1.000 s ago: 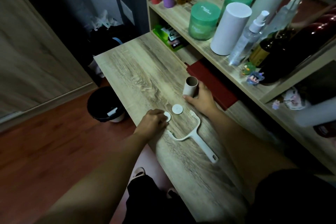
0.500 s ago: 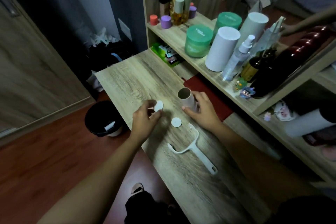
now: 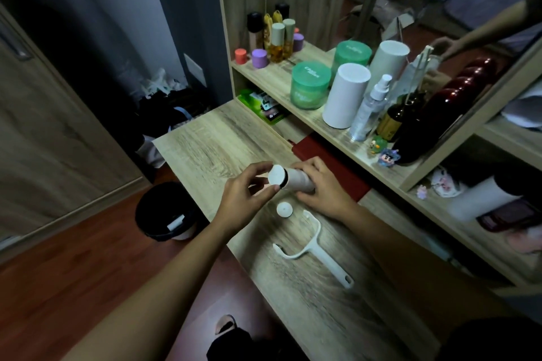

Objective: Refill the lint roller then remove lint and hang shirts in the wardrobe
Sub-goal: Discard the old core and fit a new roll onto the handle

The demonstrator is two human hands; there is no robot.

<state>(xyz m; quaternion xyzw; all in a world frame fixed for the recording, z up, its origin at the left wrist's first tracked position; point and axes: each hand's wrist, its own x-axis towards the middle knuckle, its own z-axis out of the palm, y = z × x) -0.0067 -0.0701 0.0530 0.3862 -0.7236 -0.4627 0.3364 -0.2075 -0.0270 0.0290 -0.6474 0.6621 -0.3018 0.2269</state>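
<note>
My right hand point(image 3: 325, 189) is curling around the brown cardboard tube point(image 3: 299, 180), holding it sideways over the wooden table point(image 3: 205, 141). My left hand point(image 3: 245, 195) is pinching a round white cap point(image 3: 277, 175) against the tube's end. A second white cap point(image 3: 284, 209) and the white plastic roller handle point(image 3: 315, 250) are lying nearby.

Dim, soft-focus view, dark corners, bowed wide-angle edges

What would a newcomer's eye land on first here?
Mid-frame, the left hand pinches a white round end cap at the open end of a brown cardboard tube gripped by the right hand. Below them, a second white cap and the white plastic roller handle lie on the wooden desk.
</note>
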